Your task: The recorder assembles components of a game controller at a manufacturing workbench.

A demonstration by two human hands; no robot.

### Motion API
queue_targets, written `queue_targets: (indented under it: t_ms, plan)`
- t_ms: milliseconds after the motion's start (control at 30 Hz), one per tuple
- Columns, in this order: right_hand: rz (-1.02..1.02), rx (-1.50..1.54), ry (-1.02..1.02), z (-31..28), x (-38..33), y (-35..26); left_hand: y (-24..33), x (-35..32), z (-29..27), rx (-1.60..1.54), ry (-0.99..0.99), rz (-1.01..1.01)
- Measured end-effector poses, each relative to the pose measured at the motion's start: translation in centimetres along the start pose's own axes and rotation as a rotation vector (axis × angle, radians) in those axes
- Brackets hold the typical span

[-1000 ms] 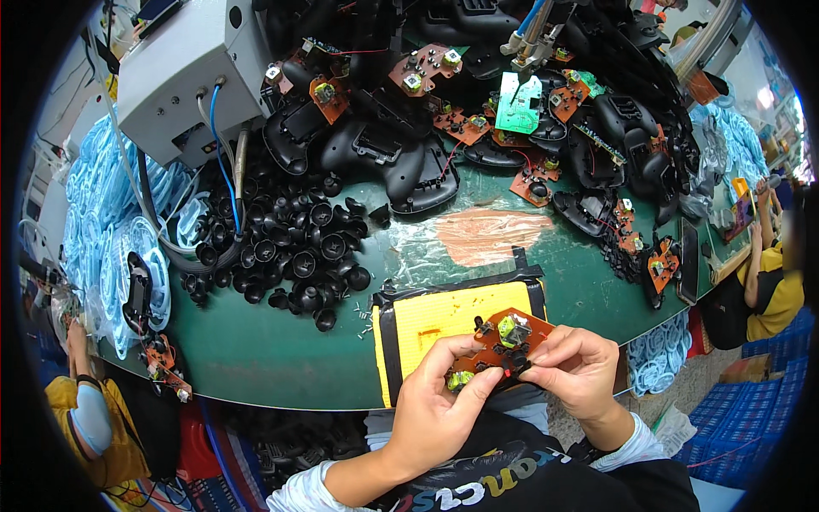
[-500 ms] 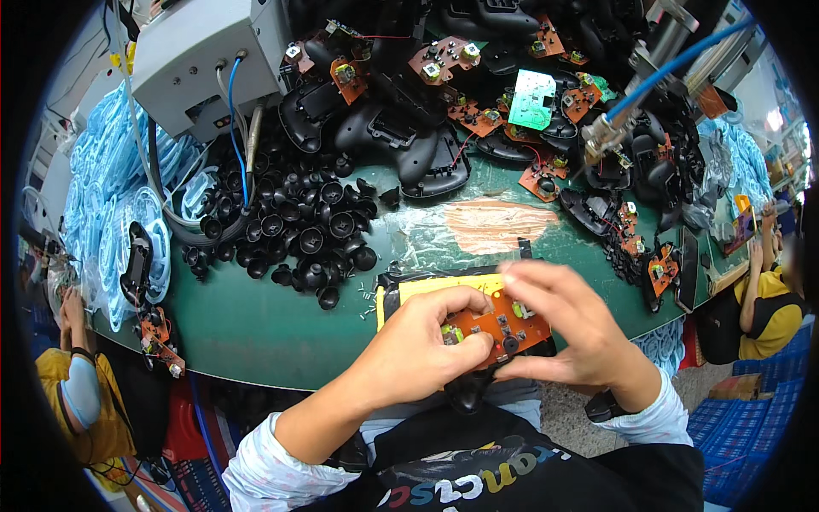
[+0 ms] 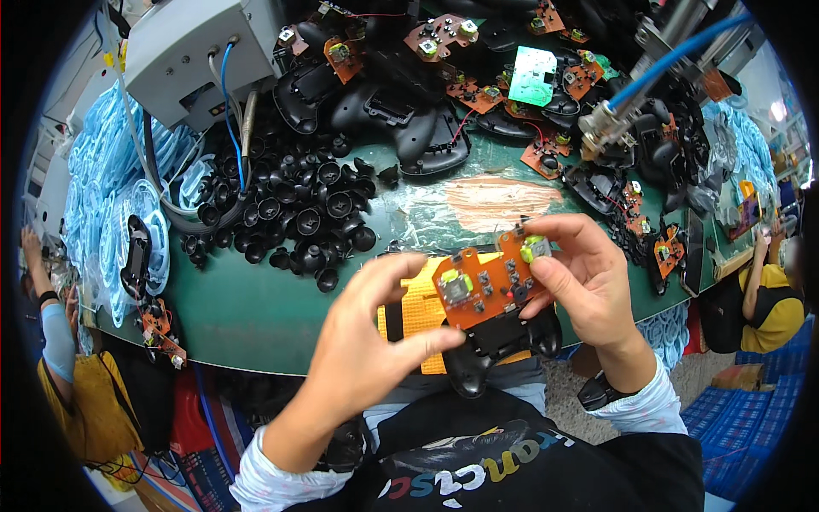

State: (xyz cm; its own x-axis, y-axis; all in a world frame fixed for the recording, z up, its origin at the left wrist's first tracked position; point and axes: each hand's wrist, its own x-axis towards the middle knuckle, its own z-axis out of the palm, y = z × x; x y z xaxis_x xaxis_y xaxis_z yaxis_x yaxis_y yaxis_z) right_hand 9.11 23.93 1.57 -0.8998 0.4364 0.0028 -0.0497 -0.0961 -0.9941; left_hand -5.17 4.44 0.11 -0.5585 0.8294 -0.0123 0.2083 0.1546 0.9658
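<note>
while the yellow tray (image 3: 408,317) at the near table edge carries a black controller shell (image 3: 503,341), the right hand (image 3: 589,286) pinches an orange circuit board (image 3: 490,277) just above it. left hand (image 3: 371,341) half open, fingertips touching the board's left end. loose black thumbstick caps (image 3: 299,213) piled far left.

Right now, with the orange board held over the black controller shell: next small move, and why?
Probably lower the orange circuit board onto the black controller shell beneath it. The right hand pinches the board's far end, tilted above the shell, and the left hand reaches open-fingered toward its near edge, seemingly not yet gripping, so steady that edge first.
</note>
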Motion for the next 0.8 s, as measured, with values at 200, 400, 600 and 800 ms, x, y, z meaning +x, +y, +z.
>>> queue_targets:
  t_ms: [200, 400, 600, 800]
  plan:
    - [-0.053, 0.058, 0.069, 0.6, 0.4, 1.1, -0.6, -3.8, 5.1, 0.130, 0.026, 0.123]
    - [-0.074, 0.009, 0.194, -0.4, -1.2, 2.3, -2.4, -3.5, 4.9, 0.398, 0.180, 0.264]
    - [-0.044, 0.003, 0.116, 0.5, -2.4, 3.9, -3.1, -3.6, 5.0, 0.461, 0.276, 0.281]
    - [0.024, -0.107, 0.027, 0.8, -1.9, 3.6, -3.7, -3.1, 5.0, 0.376, 0.318, 0.341]
